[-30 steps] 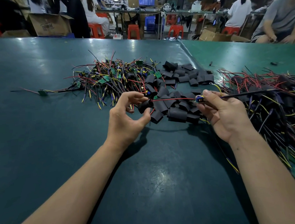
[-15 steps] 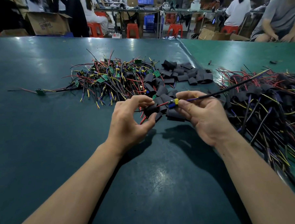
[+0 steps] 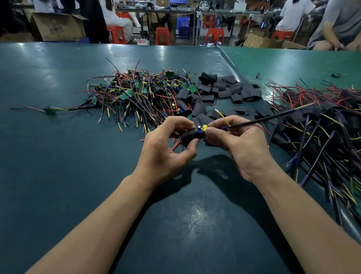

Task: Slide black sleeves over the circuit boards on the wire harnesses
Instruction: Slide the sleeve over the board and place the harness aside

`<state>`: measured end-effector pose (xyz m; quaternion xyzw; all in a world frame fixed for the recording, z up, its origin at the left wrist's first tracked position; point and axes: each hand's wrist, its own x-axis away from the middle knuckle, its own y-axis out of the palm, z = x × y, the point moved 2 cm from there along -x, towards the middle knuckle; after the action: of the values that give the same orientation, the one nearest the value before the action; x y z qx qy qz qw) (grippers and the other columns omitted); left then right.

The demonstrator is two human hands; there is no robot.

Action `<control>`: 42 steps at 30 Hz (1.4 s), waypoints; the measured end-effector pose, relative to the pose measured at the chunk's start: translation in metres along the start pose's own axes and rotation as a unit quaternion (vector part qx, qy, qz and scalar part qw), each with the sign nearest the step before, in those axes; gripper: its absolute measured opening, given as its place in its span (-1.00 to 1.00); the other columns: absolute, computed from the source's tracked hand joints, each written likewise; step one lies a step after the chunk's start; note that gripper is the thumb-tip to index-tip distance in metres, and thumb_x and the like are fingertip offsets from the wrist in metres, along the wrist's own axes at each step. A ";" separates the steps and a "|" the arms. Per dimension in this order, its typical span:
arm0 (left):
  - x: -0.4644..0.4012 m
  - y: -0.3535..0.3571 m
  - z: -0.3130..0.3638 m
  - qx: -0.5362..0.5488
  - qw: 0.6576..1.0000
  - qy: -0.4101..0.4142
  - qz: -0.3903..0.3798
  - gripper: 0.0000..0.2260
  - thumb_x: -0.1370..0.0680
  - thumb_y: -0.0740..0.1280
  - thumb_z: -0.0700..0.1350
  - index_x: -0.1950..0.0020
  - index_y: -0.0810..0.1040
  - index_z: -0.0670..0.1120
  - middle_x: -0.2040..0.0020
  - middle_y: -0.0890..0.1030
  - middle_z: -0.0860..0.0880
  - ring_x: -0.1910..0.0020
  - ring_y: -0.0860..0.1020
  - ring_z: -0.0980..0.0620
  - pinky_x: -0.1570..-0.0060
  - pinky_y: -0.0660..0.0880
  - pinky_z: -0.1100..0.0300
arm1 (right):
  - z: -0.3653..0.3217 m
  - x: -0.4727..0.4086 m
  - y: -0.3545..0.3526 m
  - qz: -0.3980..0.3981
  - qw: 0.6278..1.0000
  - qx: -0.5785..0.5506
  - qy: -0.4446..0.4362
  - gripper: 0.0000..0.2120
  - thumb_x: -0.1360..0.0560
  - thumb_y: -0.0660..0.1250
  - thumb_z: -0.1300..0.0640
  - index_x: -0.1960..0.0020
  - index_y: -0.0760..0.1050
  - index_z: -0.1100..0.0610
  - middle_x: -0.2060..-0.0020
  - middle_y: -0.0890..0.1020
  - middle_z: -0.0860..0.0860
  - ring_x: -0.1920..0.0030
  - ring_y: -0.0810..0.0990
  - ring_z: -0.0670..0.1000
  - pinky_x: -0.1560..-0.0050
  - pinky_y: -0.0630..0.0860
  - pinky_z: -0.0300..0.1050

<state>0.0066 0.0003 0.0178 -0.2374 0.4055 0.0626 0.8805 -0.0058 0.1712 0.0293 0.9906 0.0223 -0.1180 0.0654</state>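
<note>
**Sleeve meeting board, held in both hands above the green surface**

Left hand [image 3: 163,152]: fingers and thumb curled round one black sleeve [image 3: 190,136], grip closed on it, held just off the surface [image 3: 63,162].

Right hand [image 3: 241,142]: thumb and forefinger pinch the circuit board [image 3: 203,129] of a wire harness [image 3: 263,119], grip closed on it. A yellow part and a blue part show at the board's end, right at the sleeve's mouth and touching it. How far the board sits inside the sleeve cannot be told.

Harness lead: a black cable runs from the right hand out to the right, tilted upward, ending in yellow and blue strands. A thin yellow wire [image 3: 221,114] loops up beside the fingers.

Stock behind the hands:
- loose black sleeves [image 3: 225,89], a scatter at centre;
- unsleeved harnesses [image 3: 136,97] with small green boards, a tangled heap at left centre;
- one lone harness [image 3: 50,110] lying apart, far left;
- sleeved harnesses [image 3: 330,120], a large heap along the right edge.

Background: cardboard box [image 3: 59,26], red stools [image 3: 162,35], seated people beyond the surface.
</note>
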 end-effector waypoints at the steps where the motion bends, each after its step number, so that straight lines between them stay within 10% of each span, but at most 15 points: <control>1: 0.000 0.000 0.000 0.004 1.000 0.000 0.002 -0.71 -0.40 0.51 -0.32 -0.08 0.56 -0.22 0.03 0.67 -0.03 0.05 0.63 0.14 -0.04 0.50 0.32 | 0.000 0.000 0.000 -0.008 1.000 -0.002 0.002 -0.82 -0.37 0.48 0.35 0.27 0.65 0.09 0.32 0.69 0.06 0.28 0.68 -0.01 0.15 0.61 -0.22; 18: 0.000 0.000 0.004 -0.017 0.994 0.097 -0.039 -0.70 -0.41 0.48 -0.36 -0.12 0.56 -0.25 -0.08 0.65 -0.13 -0.07 0.64 -0.05 -0.11 0.57 0.07 | 0.004 -0.003 -0.006 -0.044 0.978 -0.124 0.162 -0.72 -0.21 0.46 0.35 0.07 0.60 0.30 0.25 0.70 0.15 0.25 0.70 0.04 0.19 0.61 -0.23; 42: -0.003 -0.005 -0.004 -0.099 0.989 0.095 -0.057 -0.61 -0.36 0.49 -0.39 -0.18 0.62 -0.31 -0.02 0.68 -0.19 0.07 0.65 -0.08 -0.04 0.55 0.13 | -0.002 -0.001 -0.003 -0.008 0.999 -0.010 0.041 -0.81 -0.36 0.46 0.43 0.17 0.62 0.17 0.31 0.70 0.03 0.24 0.68 -0.03 0.10 0.63 -0.17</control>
<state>0.0033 -0.0061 0.0197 -0.3510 0.4648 0.0294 0.8124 -0.0065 0.1745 0.0311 0.9937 0.0339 -0.0773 0.0732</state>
